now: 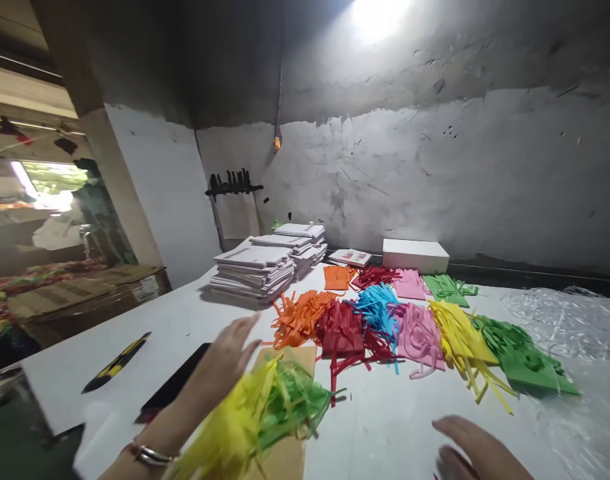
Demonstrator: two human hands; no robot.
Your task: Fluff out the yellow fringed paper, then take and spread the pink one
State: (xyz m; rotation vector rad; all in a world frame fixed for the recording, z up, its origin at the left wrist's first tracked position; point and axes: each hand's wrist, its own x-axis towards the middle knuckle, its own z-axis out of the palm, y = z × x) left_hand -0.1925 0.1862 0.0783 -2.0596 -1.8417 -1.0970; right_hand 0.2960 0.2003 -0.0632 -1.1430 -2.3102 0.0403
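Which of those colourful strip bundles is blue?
The bright blue bundle, between the front red bundle and the front pink bundle. It is the only blue one; the others are orange, red, pink, yellow or green.

Head camera — faces forward, down over table (pixel 379 427) — near.

Clipped white glare on wall (pixel 435 147), high beyond and between left hand (pixel 222 363) and right hand (pixel 479 453); upper wall otherwise dim. Second source: overexposed window (pixel 55 180), far left of left hand. Both hands and yellow strips (pixel 225 427) beside the left one motion-blurred. Soft shadow at paper stack (pixel 252 273) beyond left hand. Edges stretched, wide-angle.
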